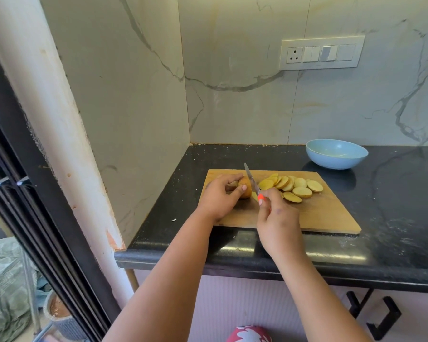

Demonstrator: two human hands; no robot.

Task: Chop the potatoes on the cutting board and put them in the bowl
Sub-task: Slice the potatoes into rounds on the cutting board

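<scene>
Holding the potato (245, 191) on the wooden cutting board (331, 213), our left hand (220, 196) curls its fingers (240, 188) round it; our right hand (277, 223) grips the knife (252, 181) beside them. Potato slices (292, 186) lie right of the blade, the blue bowl (336, 154) beyond on the table (393, 193).

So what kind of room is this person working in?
Most likely a home kitchen: a dark stone counter against marble-look wall tiles, a wooden cutting board with potato slices, and a wall socket panel.
</scene>
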